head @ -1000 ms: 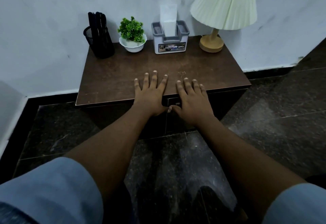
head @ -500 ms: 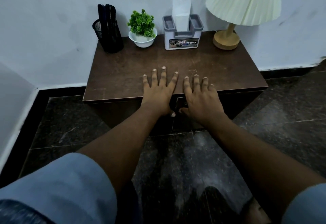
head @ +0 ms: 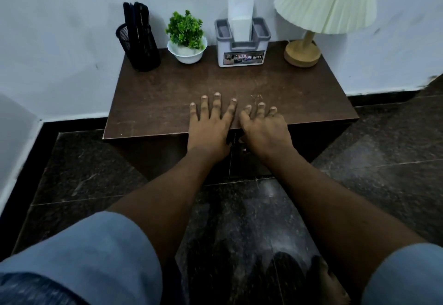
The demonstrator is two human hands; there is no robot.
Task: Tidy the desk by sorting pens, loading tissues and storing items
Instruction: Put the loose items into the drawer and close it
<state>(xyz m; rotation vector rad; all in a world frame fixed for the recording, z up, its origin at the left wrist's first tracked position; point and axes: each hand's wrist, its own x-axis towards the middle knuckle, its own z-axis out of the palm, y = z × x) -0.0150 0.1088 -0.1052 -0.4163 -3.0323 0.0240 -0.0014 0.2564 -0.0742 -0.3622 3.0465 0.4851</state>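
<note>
Head view: black pens [head: 136, 19] stand in a mesh cup [head: 143, 50] at the bench [head: 163, 103] back-left corner. The tissue holder [head: 242, 49], tissue [head: 240, 19] sticking up, sits back-centre. Left hand [head: 211, 127] and right hand [head: 266, 132] rest side by side on the front edge, fingers [head: 217, 105] extended, holding nothing.

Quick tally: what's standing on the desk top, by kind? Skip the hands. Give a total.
Pen holder: 1
Potted plant: 1
Tissue holder: 1
Lamp: 1
Total: 4
</note>
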